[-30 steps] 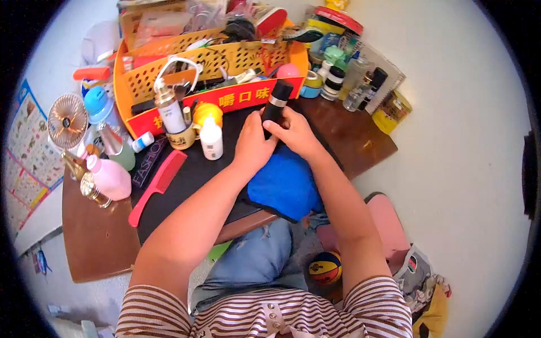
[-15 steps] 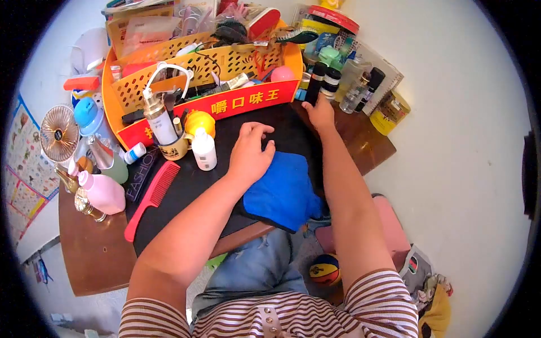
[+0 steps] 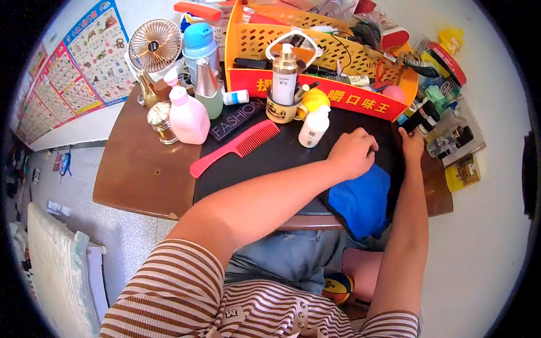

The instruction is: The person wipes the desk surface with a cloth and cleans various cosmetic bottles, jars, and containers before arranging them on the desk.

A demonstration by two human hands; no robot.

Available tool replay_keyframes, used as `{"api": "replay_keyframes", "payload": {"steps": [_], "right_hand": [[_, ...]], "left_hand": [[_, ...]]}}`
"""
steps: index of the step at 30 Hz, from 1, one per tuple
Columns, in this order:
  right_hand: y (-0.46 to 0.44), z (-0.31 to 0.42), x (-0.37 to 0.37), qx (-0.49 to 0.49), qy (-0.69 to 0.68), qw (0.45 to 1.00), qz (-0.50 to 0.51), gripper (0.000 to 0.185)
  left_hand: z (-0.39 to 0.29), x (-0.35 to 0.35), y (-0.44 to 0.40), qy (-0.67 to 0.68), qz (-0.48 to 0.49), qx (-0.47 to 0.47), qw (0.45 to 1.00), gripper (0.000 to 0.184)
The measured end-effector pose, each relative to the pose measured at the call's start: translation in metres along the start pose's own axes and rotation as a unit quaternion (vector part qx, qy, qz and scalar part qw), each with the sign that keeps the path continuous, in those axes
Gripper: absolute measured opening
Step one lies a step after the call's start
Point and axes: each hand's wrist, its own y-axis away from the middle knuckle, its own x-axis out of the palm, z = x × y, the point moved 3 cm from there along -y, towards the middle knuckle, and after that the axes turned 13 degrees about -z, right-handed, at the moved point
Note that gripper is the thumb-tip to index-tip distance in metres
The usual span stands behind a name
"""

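Observation:
My left hand (image 3: 354, 154) rests over the black mat (image 3: 253, 180) at the top edge of a blue cloth (image 3: 360, 194). Its fingers are loosely bent, with nothing visible in them. At the table's right side, my right hand (image 3: 413, 143) has its thumb and fingers around the lower end of a black bottle (image 3: 418, 119), which leans to the right; part of its grip is hidden. A white pump bottle (image 3: 314, 128) stands left of my left hand. Farther left lies a pink comb (image 3: 248, 142), below a dark box lettered FASHION (image 3: 234, 123).
An orange basket (image 3: 360, 96) full of small items spans the back. On the left stand a pink pump bottle (image 3: 189, 115), a green bottle (image 3: 209, 96) and a fan (image 3: 155, 45). A cup (image 3: 280, 111) holds a tall pump bottle (image 3: 283, 79). Clear bottles (image 3: 445, 142) lie at far right.
The view has swung left, so the table items appear farther right. The black bottle, upright before, now leans right in my right hand. My left hand stays by the blue cloth.

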Motion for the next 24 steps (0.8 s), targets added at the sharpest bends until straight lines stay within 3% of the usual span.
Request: {"api": "replay_keyframes", "payload": {"steps": [7,24], "right_hand": [[0.005,0.004,-0.01,0.06,-0.035,0.998,0.005,0.063],[0.004,-0.023,0.0,0.068,-0.128,0.989,0.028,0.066]], "left_hand": [[0.0,0.0,-0.001,0.001,0.026,-0.001,1.0,0.013],[-0.001,0.0,-0.001,0.011,0.031,-0.001,0.999,0.013]]}}
